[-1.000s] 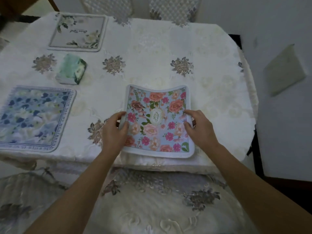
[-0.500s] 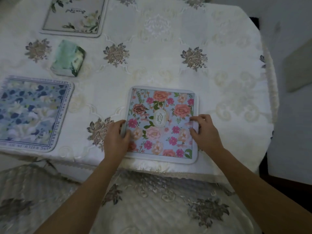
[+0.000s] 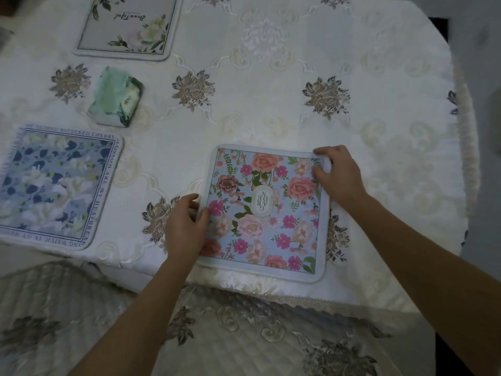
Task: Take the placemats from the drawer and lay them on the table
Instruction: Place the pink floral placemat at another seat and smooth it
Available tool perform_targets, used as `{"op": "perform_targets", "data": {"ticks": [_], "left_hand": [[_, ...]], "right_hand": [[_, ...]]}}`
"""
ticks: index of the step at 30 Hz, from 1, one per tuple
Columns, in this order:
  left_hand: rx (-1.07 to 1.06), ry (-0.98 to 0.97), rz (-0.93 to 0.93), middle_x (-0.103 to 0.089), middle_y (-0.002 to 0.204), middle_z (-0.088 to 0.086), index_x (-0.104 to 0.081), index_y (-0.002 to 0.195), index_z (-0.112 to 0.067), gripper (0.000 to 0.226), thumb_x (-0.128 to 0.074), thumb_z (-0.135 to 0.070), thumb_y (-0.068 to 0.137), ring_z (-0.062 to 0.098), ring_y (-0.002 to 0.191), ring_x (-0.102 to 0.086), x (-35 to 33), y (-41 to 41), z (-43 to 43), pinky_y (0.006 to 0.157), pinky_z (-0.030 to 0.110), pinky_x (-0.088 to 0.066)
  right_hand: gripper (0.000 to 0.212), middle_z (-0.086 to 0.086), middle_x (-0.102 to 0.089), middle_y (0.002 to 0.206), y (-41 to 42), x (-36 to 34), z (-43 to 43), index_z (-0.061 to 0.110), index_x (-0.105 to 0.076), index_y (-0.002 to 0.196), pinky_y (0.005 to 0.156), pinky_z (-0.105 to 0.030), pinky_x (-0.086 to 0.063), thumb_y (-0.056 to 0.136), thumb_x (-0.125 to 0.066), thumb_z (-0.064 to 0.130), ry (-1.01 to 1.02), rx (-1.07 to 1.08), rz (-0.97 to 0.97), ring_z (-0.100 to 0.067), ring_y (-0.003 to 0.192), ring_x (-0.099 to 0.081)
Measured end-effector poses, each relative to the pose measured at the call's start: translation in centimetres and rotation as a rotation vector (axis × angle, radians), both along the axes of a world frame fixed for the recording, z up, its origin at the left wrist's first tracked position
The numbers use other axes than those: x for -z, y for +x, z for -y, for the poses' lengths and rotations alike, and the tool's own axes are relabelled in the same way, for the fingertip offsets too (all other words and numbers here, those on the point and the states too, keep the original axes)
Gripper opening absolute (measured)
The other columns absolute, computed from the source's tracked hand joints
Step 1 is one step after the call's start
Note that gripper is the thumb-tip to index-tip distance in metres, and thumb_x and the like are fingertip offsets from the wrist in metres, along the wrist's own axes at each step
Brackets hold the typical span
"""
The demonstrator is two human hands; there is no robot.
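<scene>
Picture edges cut off the blue placemat (image 3: 54, 185) at left and the pale placemat (image 3: 127, 25) at top.

Pink-and-peach floral placemat (image 3: 267, 213) on pale blue, blue-and-white floral placemat (image 3: 58, 185), cream embroidered tablecloth (image 3: 271, 85), green packet (image 3: 115, 96)

Three placemats were counted on the surface (image 3: 271, 123): one pink-flowered placemat (image 3: 267, 213), one blue-flowered placemat (image 3: 57, 185) and one pale placemat (image 3: 127, 25) with script lettering, the last cut off by the top of the view. One green packet (image 3: 115, 97) was recorded. Two hands were in view, one left hand (image 3: 185, 226) and one right hand (image 3: 339, 175), both at the pink-flowered placemat. Brown embroidered rosettes (image 3: 193, 89) on the cloth numbered six: three seen whole, two partly covered and one partly seen at the right edge. One white central motif (image 3: 260, 36) was also noted.
</scene>
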State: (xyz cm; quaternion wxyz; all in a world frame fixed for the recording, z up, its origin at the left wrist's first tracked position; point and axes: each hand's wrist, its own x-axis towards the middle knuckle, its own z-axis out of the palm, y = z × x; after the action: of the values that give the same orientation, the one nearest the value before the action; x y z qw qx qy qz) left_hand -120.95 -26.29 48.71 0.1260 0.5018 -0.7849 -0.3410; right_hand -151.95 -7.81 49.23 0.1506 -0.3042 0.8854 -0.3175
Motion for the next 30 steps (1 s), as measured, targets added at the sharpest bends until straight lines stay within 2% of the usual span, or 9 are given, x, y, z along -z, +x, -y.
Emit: {"op": "perform_targets", "data": {"ticks": [4, 7, 12, 17, 20, 24, 27, 30], "left_hand": [[0.017, -0.007, 0.005, -0.063, 0.091, -0.017, -0.063, 0.119, -0.024, 0.030, -0.070, -0.027, 0.090, -0.008, 0.078, -0.057, -0.1, 0.6, -0.5, 0.064, 0.011, -0.039], [0.050, -0.014, 0.018, -0.059, 0.086, -0.025, -0.063, 0.115, -0.028, 0.025, -0.068, -0.028, 0.091, -0.010, 0.076, -0.056, -0.4, -0.4, 0.3, 0.061, 0.015, -0.041], [0.208, -0.113, 0.046, -0.060, 0.096, -0.017, -0.062, 0.115, -0.032, 0.024, -0.063, -0.036, 0.091, -0.003, 0.074, -0.056, -0.9, -5.5, 3.9, 0.062, 0.019, -0.041], [0.392, -0.214, 0.033, -0.069, 0.108, 0.002, -0.065, 0.117, -0.018, 0.028, -0.063, -0.023, 0.090, 0.022, 0.090, -0.062, -0.9, -13.3, 5.4, 0.079, 0.035, -0.050], [0.439, -0.217, 0.068, -0.069, 0.110, 0.009, -0.067, 0.116, -0.012, 0.029, -0.065, -0.021, 0.089, 0.031, 0.098, -0.063, -1.0, -15.5, 4.7, 0.088, 0.046, -0.050], [0.357, -0.328, 0.185, -0.065, 0.117, 0.015, -0.068, 0.118, -0.011, 0.034, -0.067, -0.027, 0.088, 0.037, 0.107, -0.057, -1.3, -13.7, 3.8, 0.089, 0.049, -0.045], [0.220, -0.236, 0.150, -0.060, 0.122, 0.015, -0.066, 0.121, -0.011, 0.037, -0.069, -0.026, 0.087, 0.035, 0.113, -0.053, -1.5, -10.8, 2.8, 0.093, 0.048, -0.047], [0.136, -0.206, 0.125, -0.060, 0.121, 0.016, -0.067, 0.118, -0.011, 0.034, -0.070, -0.026, 0.088, 0.034, 0.112, -0.052, -1.4, -7.9, 1.4, 0.091, 0.043, -0.046]], "right_hand": [[0.033, -0.009, -0.057, 0.115, -0.6, 0.1, 0.4, 0.014, -0.067, 0.121, 0.081, -0.020, -0.039, 0.088, -0.066, 0.012, 0.003, -0.015, 0.006, -0.022, 0.100, -0.060], [0.032, -0.010, -0.057, 0.114, -0.4, -0.4, -0.4, 0.012, -0.067, 0.120, 0.081, -0.020, -0.040, 0.088, -0.065, 0.008, -0.005, -0.009, -0.010, -0.021, 0.099, -0.060], [0.031, -0.006, -0.054, 0.110, 0.5, -1.6, -4.4, 0.013, -0.065, 0.120, 0.077, -0.024, -0.045, 0.089, -0.066, 0.012, 0.010, 0.075, -0.007, -0.016, 0.088, -0.057], [0.032, -0.002, -0.053, 0.104, 2.4, -1.5, -9.8, 0.017, -0.065, 0.118, 0.074, -0.029, -0.050, 0.087, -0.072, 0.019, 0.098, 0.154, 0.018, -0.016, 0.076, -0.058], [0.040, -0.001, -0.054, 0.108, 3.1, -1.1, -11.9, 0.020, -0.063, 0.122, 0.075, -0.032, -0.054, 0.085, -0.074, 0.022, 0.150, 0.148, 0.050, -0.018, 0.080, -0.062], [0.040, -0.003, -0.054, 0.111, 2.5, -0.7, -11.7, 0.018, -0.063, 0.123, 0.080, -0.033, -0.051, 0.084, -0.073, 0.022, 0.196, 0.053, -0.036, -0.021, 0.098, -0.057], [0.039, -0.005, -0.055, 0.112, 1.1, -0.6, -9.6, 0.016, -0.062, 0.123, 0.079, -0.029, -0.043, 0.086, -0.070, 0.023, 0.228, -0.028, -0.099, -0.024, 0.103, -0.053], [0.043, -0.010, -0.055, 0.116, -0.4, -0.6, -6.7, 0.013, -0.060, 0.128, 0.082, -0.032, -0.044, 0.087, -0.069, 0.022, 0.215, -0.094, -0.093, -0.027, 0.106, -0.053]]}}
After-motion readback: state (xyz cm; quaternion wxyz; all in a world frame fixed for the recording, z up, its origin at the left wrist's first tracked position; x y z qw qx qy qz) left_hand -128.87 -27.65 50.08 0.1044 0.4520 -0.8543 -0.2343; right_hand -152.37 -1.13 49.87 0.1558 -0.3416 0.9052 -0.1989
